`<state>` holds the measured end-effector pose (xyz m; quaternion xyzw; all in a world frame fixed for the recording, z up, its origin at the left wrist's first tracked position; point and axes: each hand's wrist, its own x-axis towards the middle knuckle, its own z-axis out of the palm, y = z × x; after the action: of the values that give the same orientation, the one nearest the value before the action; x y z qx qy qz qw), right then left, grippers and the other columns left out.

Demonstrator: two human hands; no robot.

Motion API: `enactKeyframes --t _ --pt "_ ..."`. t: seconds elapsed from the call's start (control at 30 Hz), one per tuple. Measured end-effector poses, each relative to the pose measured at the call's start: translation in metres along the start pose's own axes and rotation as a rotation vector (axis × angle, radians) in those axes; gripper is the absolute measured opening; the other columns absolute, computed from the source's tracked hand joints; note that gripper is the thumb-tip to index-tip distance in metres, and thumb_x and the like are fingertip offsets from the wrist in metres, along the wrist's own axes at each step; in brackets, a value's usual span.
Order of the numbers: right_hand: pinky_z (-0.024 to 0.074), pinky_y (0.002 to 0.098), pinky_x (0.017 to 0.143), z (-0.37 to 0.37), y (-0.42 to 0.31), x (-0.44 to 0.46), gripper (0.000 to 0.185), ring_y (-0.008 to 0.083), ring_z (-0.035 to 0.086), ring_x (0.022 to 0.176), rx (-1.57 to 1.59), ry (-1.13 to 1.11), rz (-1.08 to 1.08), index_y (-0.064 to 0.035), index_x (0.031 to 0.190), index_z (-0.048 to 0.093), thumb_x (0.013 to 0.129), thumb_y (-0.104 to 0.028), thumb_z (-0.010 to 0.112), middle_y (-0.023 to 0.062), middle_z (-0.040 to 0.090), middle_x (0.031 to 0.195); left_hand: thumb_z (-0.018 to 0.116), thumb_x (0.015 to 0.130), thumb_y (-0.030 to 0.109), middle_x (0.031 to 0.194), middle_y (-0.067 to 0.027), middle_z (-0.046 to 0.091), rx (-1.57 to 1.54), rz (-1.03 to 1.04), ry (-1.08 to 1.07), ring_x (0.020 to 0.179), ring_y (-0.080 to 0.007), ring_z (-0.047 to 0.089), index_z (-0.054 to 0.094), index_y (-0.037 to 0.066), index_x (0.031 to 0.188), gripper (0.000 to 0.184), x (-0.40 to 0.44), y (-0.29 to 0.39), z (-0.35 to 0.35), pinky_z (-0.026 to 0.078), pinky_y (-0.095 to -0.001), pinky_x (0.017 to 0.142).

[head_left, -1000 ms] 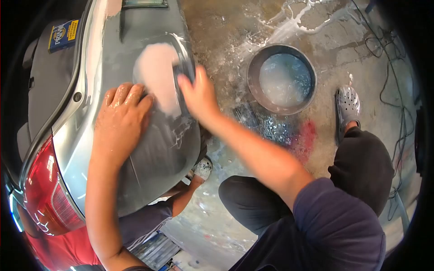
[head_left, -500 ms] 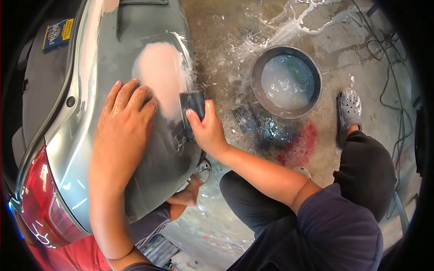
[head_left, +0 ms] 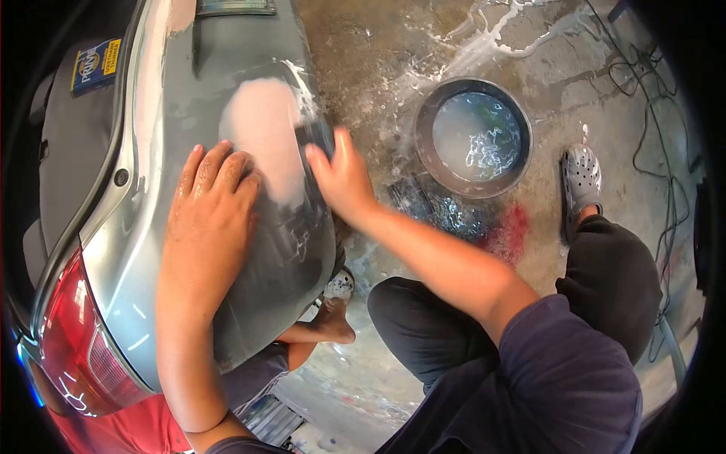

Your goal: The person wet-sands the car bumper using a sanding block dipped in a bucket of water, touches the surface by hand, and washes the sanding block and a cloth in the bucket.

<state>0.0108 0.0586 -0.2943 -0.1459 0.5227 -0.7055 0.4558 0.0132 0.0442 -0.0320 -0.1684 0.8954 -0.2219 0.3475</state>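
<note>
My left hand [head_left: 210,208] lies flat on the grey, sanded-looking car bumper [head_left: 265,325], fingers stretched out and wet. Just beyond its fingertips is a pale pink filler patch [head_left: 265,129] on the bumper. Gripped in my right hand [head_left: 346,181] is a dark sanding block [head_left: 316,138], pressed against the right edge of that patch. Motion blurs the hand and block a little, and the block's lower part is hidden behind my thumb and fingers. Whitish slurry streaks mark the bumper around the block.
A round basin [head_left: 425,155] of cloudy water stands on the wet floor to the right. A dark sheet [head_left: 411,198] lies near it. Cables [head_left: 656,189] trail at the far right. Another person's bare foot [head_left: 333,324] shows below the bumper. A red tail light [head_left: 68,303] is at left.
My right hand has slid the sanding block a little up and away along the bumper's edge. My left hand stays in nearly the same place.
</note>
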Motion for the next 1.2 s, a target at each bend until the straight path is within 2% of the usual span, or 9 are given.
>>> enactKeyframes --t 0.13,0.37,0.43,0.57,0.77,0.93,1.03,1.13,1.2 --pt "0.0533 0.0597 0.081 -0.001 -0.026 0.086 0.040 0.0537 0.067 0.096 -0.214 0.034 -0.049 0.0026 0.116 0.052 0.100 -0.032 0.066 0.0327 0.070 0.101 0.080 0.078 0.007 0.138 -0.0096 0.060 0.017 0.001 -0.002 0.144 -0.0313 0.049 0.067 0.005 0.124 0.048 0.001 0.001 0.000 0.033 -0.0502 0.128" --pt "0.0520 0.0592 0.078 -0.002 0.013 -0.036 0.039 0.0534 0.068 0.091 0.044 0.023 -0.098 0.0006 0.123 0.051 0.100 -0.026 0.068 0.0311 0.069 0.093 0.080 0.078 0.006 0.138 -0.0100 0.060 -0.004 -0.004 -0.014 0.143 -0.0313 0.049 0.067 0.004 0.124 0.047 0.002 0.002 -0.003 0.033 -0.0507 0.128" --pt "0.0523 0.0587 0.078 -0.004 -0.004 0.015 0.039 0.0538 0.068 0.090 -0.065 -0.018 0.040 0.0016 0.118 0.053 0.099 -0.027 0.069 0.0313 0.069 0.096 0.080 0.079 0.006 0.138 -0.0102 0.060 -0.009 -0.006 -0.020 0.143 -0.0313 0.049 0.067 0.003 0.124 0.047 -0.001 0.002 -0.001 0.033 -0.0509 0.128" --pt "0.0522 0.0588 0.082 -0.003 -0.026 0.077 0.038 0.0535 0.066 0.097 -0.166 0.047 -0.020 0.0015 0.110 0.052 0.099 -0.031 0.068 0.0319 0.069 0.099 0.080 0.079 0.006 0.138 -0.0102 0.061 0.005 0.001 0.004 0.143 -0.0312 0.049 0.067 0.003 0.124 0.047 0.001 0.002 0.000 0.034 -0.0509 0.128" --pt "0.0511 0.0616 0.071 -0.003 0.018 -0.048 0.036 0.0565 0.067 0.084 -0.007 -0.008 -0.039 -0.0018 0.114 0.047 0.101 -0.029 0.067 0.0311 0.069 0.092 0.080 0.078 0.007 0.138 -0.0104 0.061 0.002 -0.002 -0.015 0.143 -0.0318 0.049 0.066 0.004 0.126 0.050 0.002 0.002 -0.003 0.034 -0.0512 0.128" --pt "0.0512 0.0612 0.083 -0.003 -0.009 0.072 0.041 0.0563 0.066 0.095 -0.097 0.022 -0.049 0.0025 0.114 0.050 0.099 -0.031 0.068 0.0323 0.070 0.097 0.080 0.078 0.007 0.138 -0.0104 0.060 -0.004 -0.013 0.000 0.143 -0.0315 0.049 0.066 0.004 0.126 0.050 0.001 0.003 0.001 0.034 -0.0511 0.128" --pt "0.0519 0.0609 0.082 -0.004 -0.018 0.049 0.041 0.0558 0.066 0.094 -0.205 0.015 -0.036 0.0019 0.116 0.050 0.099 -0.031 0.067 0.0329 0.070 0.097 0.080 0.079 0.007 0.138 -0.0104 0.060 0.001 -0.006 -0.007 0.143 -0.0314 0.049 0.066 0.004 0.127 0.050 -0.001 0.002 0.000 0.033 -0.0510 0.128" --pt "0.0521 0.0576 0.074 -0.001 0.006 -0.035 0.036 0.0547 0.068 0.089 0.064 0.004 -0.040 -0.0006 0.115 0.047 0.100 -0.026 0.068 0.0311 0.069 0.092 0.079 0.079 0.007 0.138 -0.0104 0.060 -0.006 -0.007 -0.016 0.143 -0.0316 0.049 0.065 0.003 0.128 0.051 -0.001 0.002 0.000 0.033 -0.0511 0.128" --pt "0.0520 0.0569 0.073 0.000 0.002 -0.032 0.036 0.0539 0.068 0.087 0.078 0.014 -0.023 -0.0004 0.113 0.047 0.100 -0.026 0.069 0.0299 0.068 0.090 0.079 0.079 0.007 0.139 -0.0104 0.061 -0.014 -0.010 -0.020 0.143 -0.0317 0.050 0.065 0.003 0.128 0.051 0.000 0.003 -0.003 0.033 -0.0510 0.128"
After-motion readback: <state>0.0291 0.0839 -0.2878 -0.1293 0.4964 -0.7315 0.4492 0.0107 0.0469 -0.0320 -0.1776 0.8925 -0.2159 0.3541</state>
